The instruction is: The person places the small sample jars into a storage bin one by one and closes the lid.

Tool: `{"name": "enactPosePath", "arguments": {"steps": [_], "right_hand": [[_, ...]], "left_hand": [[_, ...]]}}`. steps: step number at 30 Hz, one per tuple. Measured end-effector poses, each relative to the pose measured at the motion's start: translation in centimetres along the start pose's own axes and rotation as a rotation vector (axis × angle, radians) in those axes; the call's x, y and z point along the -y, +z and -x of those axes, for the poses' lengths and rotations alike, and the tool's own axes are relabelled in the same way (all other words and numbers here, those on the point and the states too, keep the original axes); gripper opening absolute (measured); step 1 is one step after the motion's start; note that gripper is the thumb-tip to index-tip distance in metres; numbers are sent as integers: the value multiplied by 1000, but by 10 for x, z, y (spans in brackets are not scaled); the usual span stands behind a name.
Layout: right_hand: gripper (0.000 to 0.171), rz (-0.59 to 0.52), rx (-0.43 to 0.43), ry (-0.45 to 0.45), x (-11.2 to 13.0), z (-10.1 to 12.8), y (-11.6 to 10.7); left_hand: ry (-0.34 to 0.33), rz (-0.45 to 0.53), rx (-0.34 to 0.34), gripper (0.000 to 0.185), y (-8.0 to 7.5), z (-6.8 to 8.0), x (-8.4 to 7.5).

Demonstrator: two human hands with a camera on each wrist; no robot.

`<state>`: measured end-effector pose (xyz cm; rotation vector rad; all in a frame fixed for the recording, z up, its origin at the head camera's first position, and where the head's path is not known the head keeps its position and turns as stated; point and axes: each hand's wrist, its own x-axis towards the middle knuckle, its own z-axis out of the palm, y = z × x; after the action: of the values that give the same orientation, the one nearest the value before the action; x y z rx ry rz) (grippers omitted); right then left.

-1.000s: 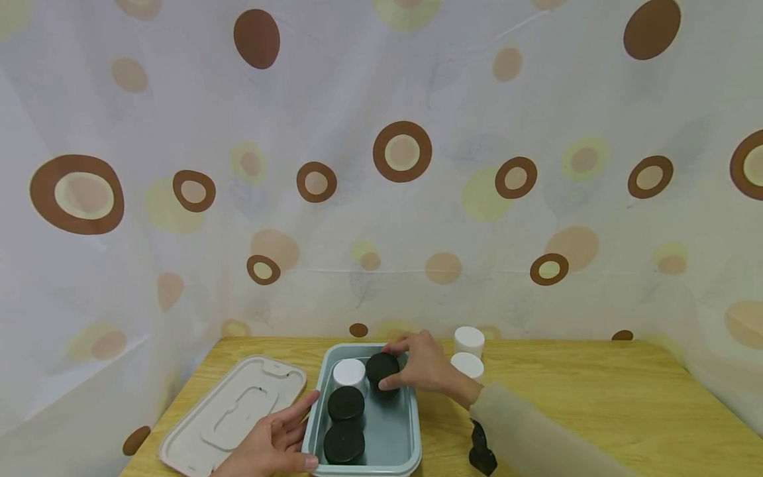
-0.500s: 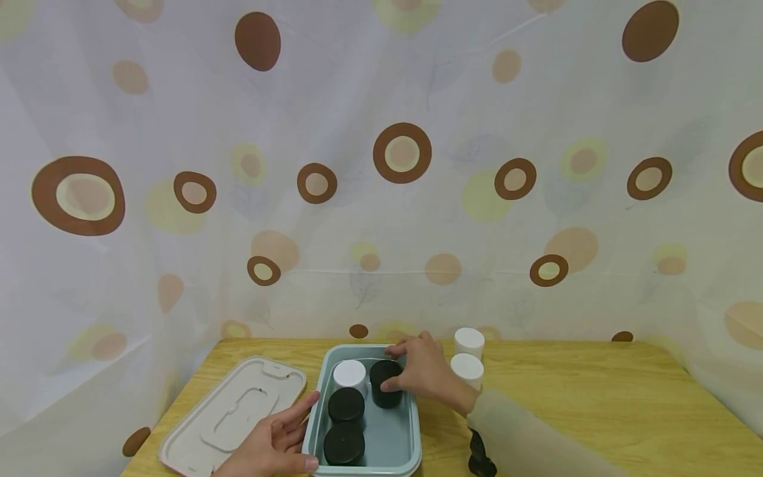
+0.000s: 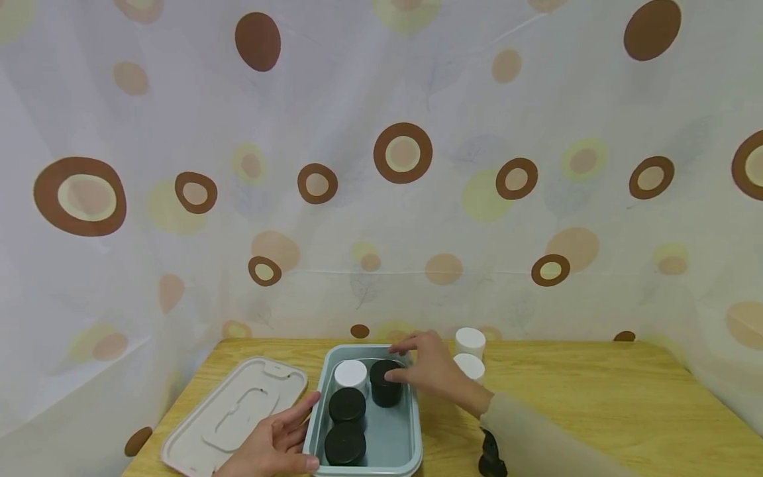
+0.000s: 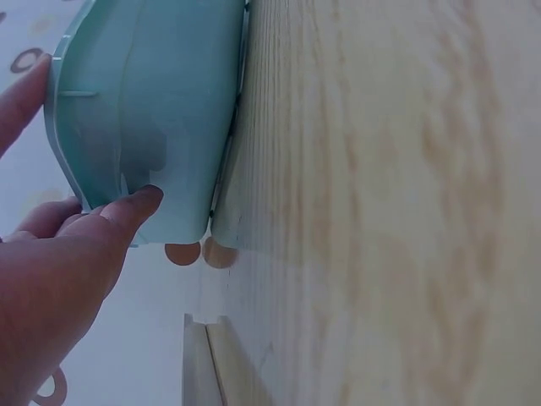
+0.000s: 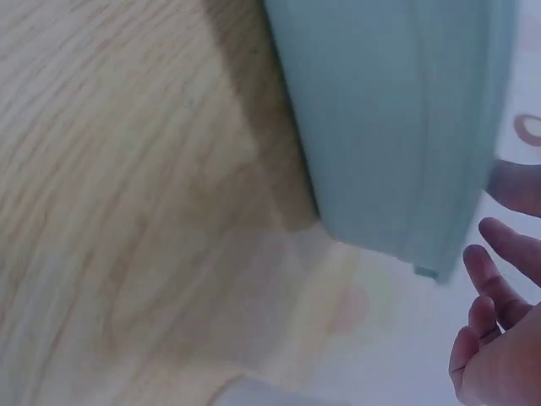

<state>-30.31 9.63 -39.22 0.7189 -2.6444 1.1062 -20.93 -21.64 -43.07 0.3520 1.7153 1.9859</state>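
Note:
A pale blue-green rectangular bin holds three black-lidded jars and a white jar. Two of the dark ones, a middle jar and a near jar, stand in its left row. At the back right is another black jar, upright. My right hand is over that jar, fingers spread and the thumb overlapping its lid; the right wrist view shows those fingers beside the bin's rim. My left hand steadies the bin's left side, extended fingers against the outer wall.
A whitish lid lies on the wooden table left of the bin. Behind my right wrist stand a far white jar and a closer white jar. A patterned curtain hangs along the table's back edge.
My right hand lowered the black jar into the back right of the bin, then loosened from it and shifted slightly right. The left hand stayed in place on the bin.

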Motion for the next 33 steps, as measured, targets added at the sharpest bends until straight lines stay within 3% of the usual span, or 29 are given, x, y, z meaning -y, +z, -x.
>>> {"name": "enactPosePath", "arguments": {"steps": [7, 14, 20, 33], "right_hand": [[38, -55, -5, -53, -22, 22, -57], [50, -25, -45, 80, -69, 55, -94], [62, -67, -28, 197, -98, 71, -93], [68, -176, 20, 212, -109, 66, -70]], "left_hand": [[-25, 12, -17, 97, 2, -1, 0], [-18, 16, -10, 96, 2, 0, 1], [-15, 29, -5, 96, 2, 1, -1], [-1, 26, 21, 97, -1, 1, 1]]}}
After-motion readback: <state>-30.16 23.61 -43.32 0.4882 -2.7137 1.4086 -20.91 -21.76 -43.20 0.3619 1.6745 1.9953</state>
